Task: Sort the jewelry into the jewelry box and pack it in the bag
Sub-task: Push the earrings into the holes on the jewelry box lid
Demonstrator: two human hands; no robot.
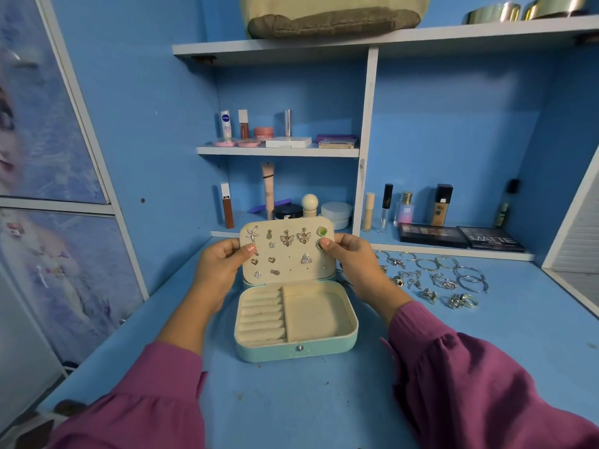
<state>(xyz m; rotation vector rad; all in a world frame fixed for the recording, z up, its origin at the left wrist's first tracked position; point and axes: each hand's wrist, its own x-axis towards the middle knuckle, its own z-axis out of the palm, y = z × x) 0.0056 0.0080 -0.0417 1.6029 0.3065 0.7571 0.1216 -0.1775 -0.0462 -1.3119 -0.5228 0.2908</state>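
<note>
A pale turquoise, rounded-corner jewelry box (296,346) stands open on the blue desk (291,400), its snap button facing the person. The cream velvet earring panel (287,251) in the raised lid stands upright and carries butterfly, starfish, heart and triangle earrings. The left hand (220,270) pinches the panel's left edge, thumb in front and fingers curled behind; the right hand (351,257) pinches the right edge the same way, its thumb beside a green stud (322,231). Below, the cream-lined base shows ring rolls on the left and a bare square compartment on the right. Just right of the box, silver bangles (466,273), chains and chunky silver rings (453,299) lie scattered on the desk. Cosmetics bottles and dark eyeshadow palettes (460,238) line the shelves behind.
</note>
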